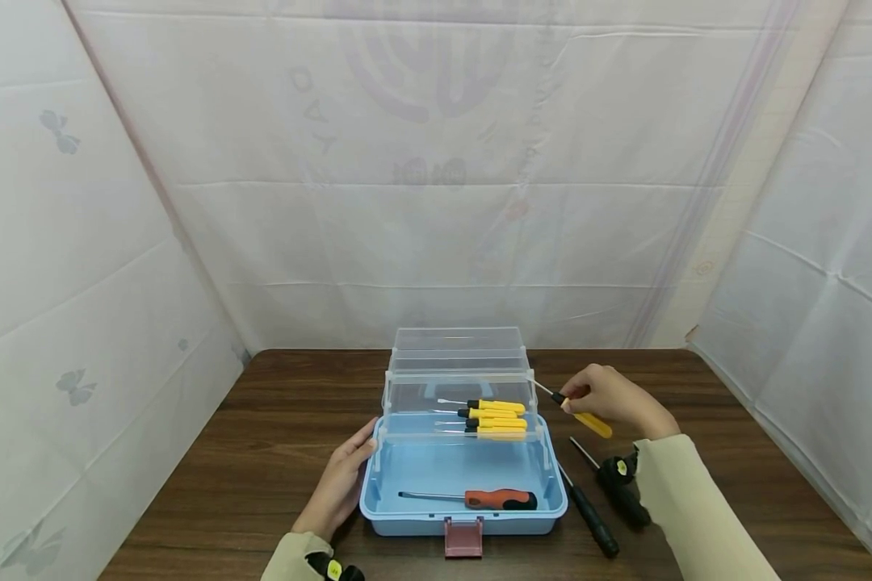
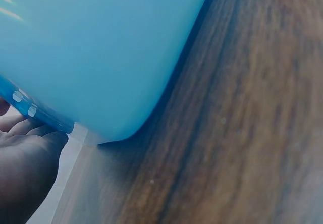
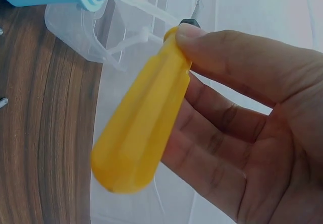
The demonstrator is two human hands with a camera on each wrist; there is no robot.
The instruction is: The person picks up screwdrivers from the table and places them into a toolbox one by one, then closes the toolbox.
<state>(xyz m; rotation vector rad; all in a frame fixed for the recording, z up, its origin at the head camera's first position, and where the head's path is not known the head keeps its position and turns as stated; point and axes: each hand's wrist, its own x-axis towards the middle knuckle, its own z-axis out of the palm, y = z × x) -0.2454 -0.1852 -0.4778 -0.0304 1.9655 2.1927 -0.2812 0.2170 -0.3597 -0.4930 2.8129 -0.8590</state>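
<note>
At the lower centre of the head view stands a light blue toolbox (image 1: 436,504), opened, with its clear upper tray (image 1: 459,395) lifted toward the back, on the dark wooden bench (image 1: 262,452). On this tray four yellow-handled screwdrivers (image 1: 496,420) already lie side by side, their shafts pointing to the left of the frame. In the blue bottom part lies one red and black screwdriver (image 1: 500,499). The right hand (image 1: 614,397) is just to the right of the tray and pinches a fifth yellow screwdriver (image 1: 584,420) between thumb and fingers; its tip points toward the corner of the tray and seems almost to touch it. The right wrist view shows the thumb pressed near the black collar of the yellow handle (image 3: 144,128), with the other fingers curled under it. The left hand (image 1: 341,476) lies flat against the left wall of the toolbox, with relaxed, almost straight fingers, holding nothing; the left wrist view confirms the fingers (image 2: 30,148) touching the blue corner. On the bench at the lower right of the frame, two black-handled screwdrivers (image 1: 589,512) are outside the box, one partly hidden by the right sleeve (image 1: 690,508). By my judgement the sorting is more than half done: five tools are inside, one is in the hand, two wait on the bench.
</note>
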